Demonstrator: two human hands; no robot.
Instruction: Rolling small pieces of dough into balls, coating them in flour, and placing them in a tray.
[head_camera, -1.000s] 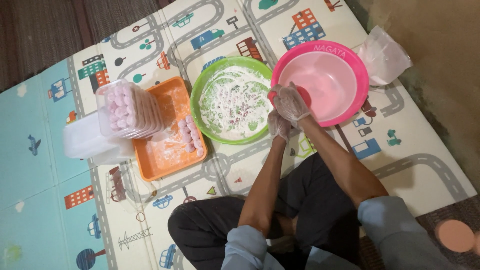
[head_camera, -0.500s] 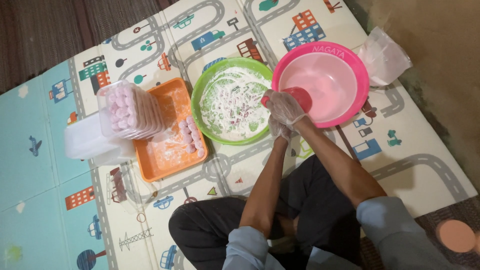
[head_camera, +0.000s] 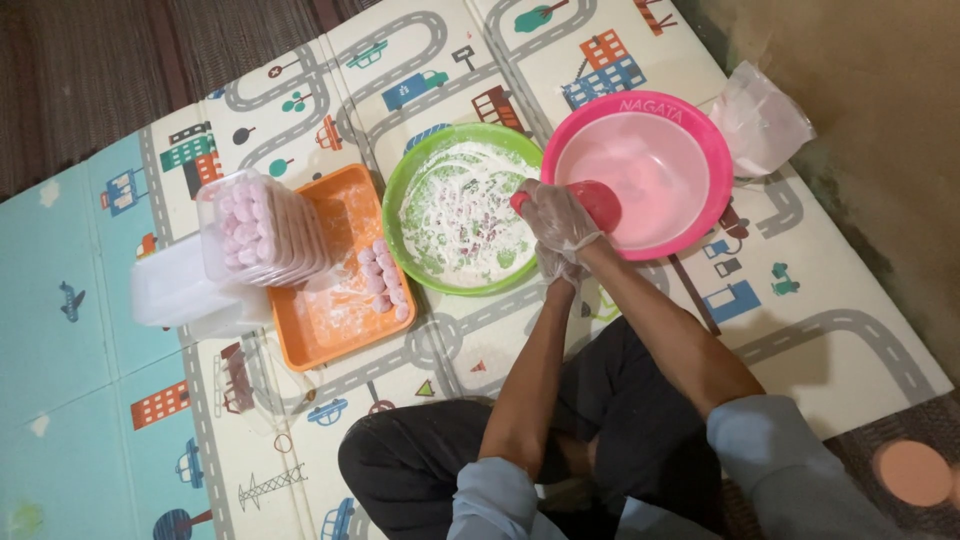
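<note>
While both gloved hands met at the gap between the two bowls, I saw the right hand (head_camera: 562, 218) clenched over a red lump (head_camera: 598, 203) at the pink bowl's (head_camera: 722, 190) near rim. Beneath it, the left hand (head_camera: 556, 265) was half hidden, so I could not tell its grip. Left of the hands sat the floury green bowl (head_camera: 420, 175), then the orange tray (head_camera: 335, 330).
</note>
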